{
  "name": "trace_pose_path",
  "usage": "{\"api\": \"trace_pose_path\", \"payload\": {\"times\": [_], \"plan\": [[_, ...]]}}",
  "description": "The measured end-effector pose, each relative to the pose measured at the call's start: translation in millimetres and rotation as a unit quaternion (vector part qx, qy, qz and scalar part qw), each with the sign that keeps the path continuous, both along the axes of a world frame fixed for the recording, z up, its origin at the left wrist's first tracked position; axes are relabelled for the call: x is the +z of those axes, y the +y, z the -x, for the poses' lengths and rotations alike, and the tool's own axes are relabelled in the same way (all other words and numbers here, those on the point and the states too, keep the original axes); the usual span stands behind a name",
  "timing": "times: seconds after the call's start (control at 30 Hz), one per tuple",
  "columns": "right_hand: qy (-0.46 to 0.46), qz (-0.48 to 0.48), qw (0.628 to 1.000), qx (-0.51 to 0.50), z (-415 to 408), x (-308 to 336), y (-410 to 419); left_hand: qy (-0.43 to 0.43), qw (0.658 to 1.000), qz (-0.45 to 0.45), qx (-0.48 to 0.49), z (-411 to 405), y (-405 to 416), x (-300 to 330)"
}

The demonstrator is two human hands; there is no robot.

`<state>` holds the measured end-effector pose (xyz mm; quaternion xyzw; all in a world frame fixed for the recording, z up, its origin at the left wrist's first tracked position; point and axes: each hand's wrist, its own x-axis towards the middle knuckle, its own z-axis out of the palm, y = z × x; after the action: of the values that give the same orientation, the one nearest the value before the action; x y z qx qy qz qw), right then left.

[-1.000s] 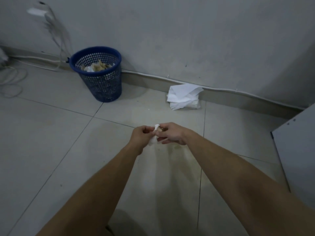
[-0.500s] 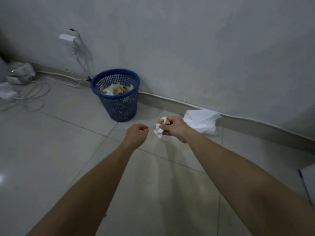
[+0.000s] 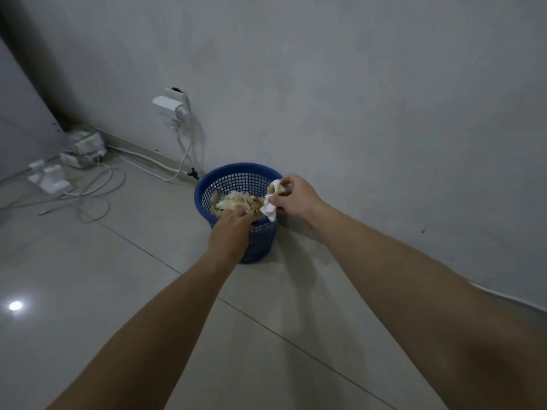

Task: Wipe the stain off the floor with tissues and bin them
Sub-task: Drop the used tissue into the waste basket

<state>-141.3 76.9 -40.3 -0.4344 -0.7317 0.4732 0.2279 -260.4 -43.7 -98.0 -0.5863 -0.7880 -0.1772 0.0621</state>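
1. The crumpled tissue (image 3: 270, 202) is showing white at its lower fold and brownish soiling at the top; it is sitting bunched over the right edge of the blue mesh bin (image 3: 260, 241).
2. The bin is standing on the tiled floor (image 3: 88, 291) near the wall (image 3: 355, 84), already holding a heap of stained tissues (image 3: 236, 202).
3. The right hand (image 3: 296, 199) is pinching the tissue, fingers curled closed around it, hanging just above the bin's rim.
4. The left hand (image 3: 229, 232) is reaching over the near rim, fingertips touching the heap; whether it is gripping anything is impossible to tell.
5. The left hand is covering part of the rim, and the cables (image 3: 88, 190) and white boxes at left are looking dim and blurred.
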Motion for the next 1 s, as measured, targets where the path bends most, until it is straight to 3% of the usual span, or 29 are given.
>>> {"api": "trace_pose_path", "payload": {"times": [0.2, 0.37, 0.5, 0.67, 0.83, 1.0], "plan": [[-0.059, -0.08, 0.993, -0.065, 37.2, -8.3, 4.7, 0.011, 0.999, -0.02, -0.036, 8.7, -1.1, -4.6], [-0.181, -0.097, 0.979, 0.004, 50.6, -15.9, 0.0, 0.005, 0.999, -0.017, -0.049, 10.0, -0.4, -2.1], [-0.164, -0.133, 0.977, 0.014, 40.5, -9.9, -4.5, 0.011, 0.999, -0.014, -0.041, 9.2, -1.0, -3.9], [-0.139, -0.156, 0.977, 0.035, -12.5, -7.0, -1.9, 0.017, 1.0, -0.006, -0.022, 2.6, 4.1, -11.9], [-0.181, -0.158, 0.971, 0.019, -94.9, -12.5, 17.3, 0.049, 0.997, -0.037, 0.038, -40.7, 5.9, -5.0], [-0.221, -0.138, 0.965, -0.017, -195.1, -18.0, 40.4, 0.015, 0.999, -0.041, -0.028, -116.3, 31.5, -8.2]]}}
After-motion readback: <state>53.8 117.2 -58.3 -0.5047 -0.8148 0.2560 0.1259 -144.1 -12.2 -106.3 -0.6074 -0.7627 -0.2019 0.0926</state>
